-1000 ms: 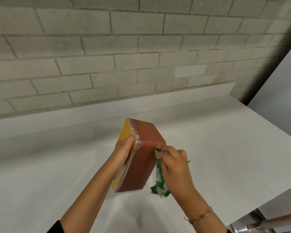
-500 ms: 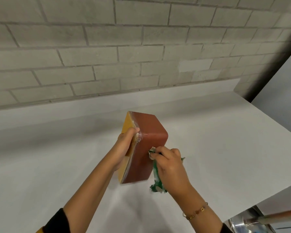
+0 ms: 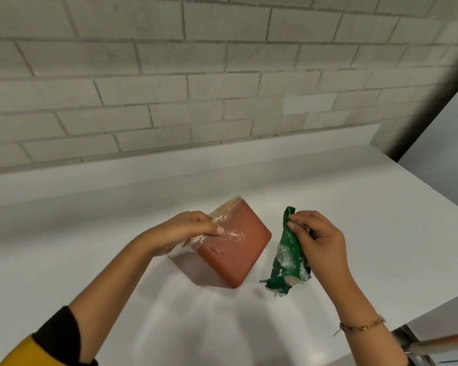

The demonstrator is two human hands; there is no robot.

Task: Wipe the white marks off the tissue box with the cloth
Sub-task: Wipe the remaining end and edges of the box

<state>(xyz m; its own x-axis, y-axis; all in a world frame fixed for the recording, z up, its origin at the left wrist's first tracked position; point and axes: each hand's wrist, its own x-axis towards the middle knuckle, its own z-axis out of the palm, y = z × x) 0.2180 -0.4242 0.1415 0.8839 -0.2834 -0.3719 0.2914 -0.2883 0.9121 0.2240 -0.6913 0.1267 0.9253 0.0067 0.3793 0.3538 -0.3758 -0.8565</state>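
Tissue box [image 3: 236,249] sits mid-tabletop [image 3: 354,207], tipped up on its near lower edge w/ the broad red-brown face turned up and toward the right. Its long axis appears to run far-right to near-left along the top edge (foreshortened, so approx. only). Left hand [image 3: 188,231] grips that top-left edge. One fingertip lies on the red face, and the other fingers curl round onto the yellowish side, where clear plastic wrap crinkles. Pale streaks show on the red face by that fingertip; marks or wrap glare, can't tell.

Right hand [image 3: 317,239] is just right of the box, not touching it, fingers pinched together on the top of the green cloth [image 3: 288,262]. The cloth hangs down from the pinch, smeared w/ white, its bottom end at or just above the tabletop.

Thin bracelet [image 3: 362,326] on the right wrist, black-and-yellow sleeve [image 3: 50,339] on the left forearm. Grey brick wall [image 3: 169,88] at the far side.
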